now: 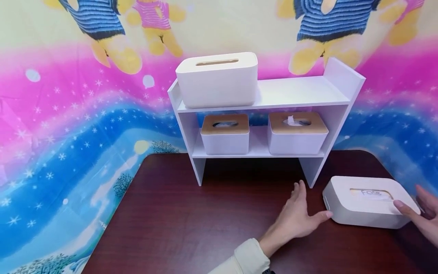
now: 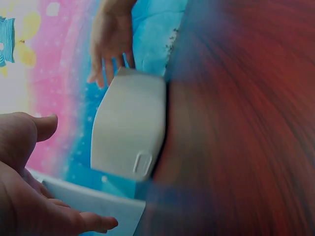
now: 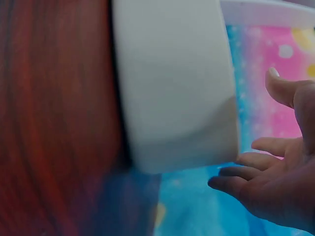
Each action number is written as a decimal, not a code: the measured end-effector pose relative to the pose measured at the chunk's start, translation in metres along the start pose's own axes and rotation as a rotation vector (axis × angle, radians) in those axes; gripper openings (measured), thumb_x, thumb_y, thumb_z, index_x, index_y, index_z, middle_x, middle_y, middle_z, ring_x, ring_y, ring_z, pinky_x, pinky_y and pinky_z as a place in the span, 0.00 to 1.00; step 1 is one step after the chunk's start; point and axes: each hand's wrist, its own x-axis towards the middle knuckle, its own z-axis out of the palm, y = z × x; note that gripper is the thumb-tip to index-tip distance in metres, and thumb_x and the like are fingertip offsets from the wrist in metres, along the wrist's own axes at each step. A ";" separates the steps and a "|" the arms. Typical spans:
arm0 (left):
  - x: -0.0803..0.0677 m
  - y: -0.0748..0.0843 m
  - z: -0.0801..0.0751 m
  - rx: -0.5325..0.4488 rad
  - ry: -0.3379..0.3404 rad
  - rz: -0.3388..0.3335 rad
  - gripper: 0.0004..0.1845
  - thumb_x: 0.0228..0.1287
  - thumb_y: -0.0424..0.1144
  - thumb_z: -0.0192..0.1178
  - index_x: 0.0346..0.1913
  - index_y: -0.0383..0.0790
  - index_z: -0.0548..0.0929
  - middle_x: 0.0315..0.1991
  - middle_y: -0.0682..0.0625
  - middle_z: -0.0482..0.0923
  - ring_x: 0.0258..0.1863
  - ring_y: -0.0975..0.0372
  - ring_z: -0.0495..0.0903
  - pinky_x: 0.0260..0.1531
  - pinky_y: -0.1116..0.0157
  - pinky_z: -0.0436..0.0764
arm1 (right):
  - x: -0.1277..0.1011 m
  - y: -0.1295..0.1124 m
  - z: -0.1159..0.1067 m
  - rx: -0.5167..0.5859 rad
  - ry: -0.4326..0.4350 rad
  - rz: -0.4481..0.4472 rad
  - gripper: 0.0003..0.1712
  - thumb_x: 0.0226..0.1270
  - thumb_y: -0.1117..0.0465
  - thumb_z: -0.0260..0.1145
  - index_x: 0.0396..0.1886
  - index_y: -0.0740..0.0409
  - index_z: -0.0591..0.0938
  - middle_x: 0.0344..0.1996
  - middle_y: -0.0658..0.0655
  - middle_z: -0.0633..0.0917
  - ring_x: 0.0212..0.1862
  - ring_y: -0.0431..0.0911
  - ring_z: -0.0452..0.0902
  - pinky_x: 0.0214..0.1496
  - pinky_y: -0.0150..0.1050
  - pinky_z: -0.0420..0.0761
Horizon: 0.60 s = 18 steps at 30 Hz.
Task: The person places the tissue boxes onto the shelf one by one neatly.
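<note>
A white tissue box [image 1: 362, 219] with a rounded lid and an oval slot lies on the dark table at the right; lettered packaging shows through the slot. My left hand [image 1: 295, 217] is at the box's left end, fingers spread and holding nothing, thumb tip close to the corner. At the opposite end is my right hand [image 1: 426, 217], partly cut off by the frame edge, its thumb overlapping the lid in the head view. In the right wrist view, the right hand's fingers [image 3: 261, 160] are extended beside the end of the box, not curled round it.
A white two-tier shelf [image 1: 301, 91] stands at the back of the table [image 1: 205, 224]. A tall white tissue box [image 1: 217, 85] sits on its top left. Two wood-lidded tissue boxes, left [image 1: 225, 142] and right [image 1: 297, 144], occupy the lower tier. Patterned cloth [image 1: 85, 133] hangs behind.
</note>
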 end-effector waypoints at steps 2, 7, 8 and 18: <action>0.002 0.006 0.009 -0.011 -0.001 0.005 0.58 0.67 0.68 0.68 0.89 0.50 0.50 0.88 0.51 0.52 0.83 0.54 0.63 0.77 0.59 0.73 | 0.002 0.011 -0.001 0.009 -0.045 -0.014 0.49 0.84 0.52 0.58 0.86 0.70 0.43 0.82 0.81 0.44 0.86 0.40 0.35 0.67 0.07 0.42; 0.007 0.019 0.030 -0.009 -0.011 0.022 0.58 0.66 0.67 0.69 0.88 0.47 0.51 0.87 0.52 0.54 0.81 0.57 0.66 0.74 0.63 0.75 | 0.007 0.032 -0.002 0.046 -0.102 -0.012 0.51 0.85 0.51 0.57 0.86 0.71 0.39 0.81 0.82 0.44 0.67 0.11 0.39 0.62 0.04 0.44; 0.008 0.021 0.034 -0.008 -0.014 0.023 0.58 0.66 0.67 0.69 0.88 0.47 0.51 0.87 0.52 0.54 0.81 0.58 0.67 0.74 0.63 0.76 | 0.007 0.035 -0.002 0.043 -0.112 -0.003 0.51 0.85 0.51 0.57 0.86 0.70 0.39 0.81 0.82 0.44 0.66 0.10 0.39 0.62 0.04 0.44; 0.024 0.030 0.063 0.047 -0.035 0.020 0.51 0.73 0.65 0.64 0.88 0.48 0.53 0.86 0.54 0.57 0.76 0.62 0.74 0.68 0.68 0.79 | 0.014 0.047 -0.008 0.030 -0.218 0.010 0.52 0.85 0.53 0.61 0.87 0.66 0.39 0.79 0.87 0.47 0.57 0.04 0.52 0.41 0.07 0.67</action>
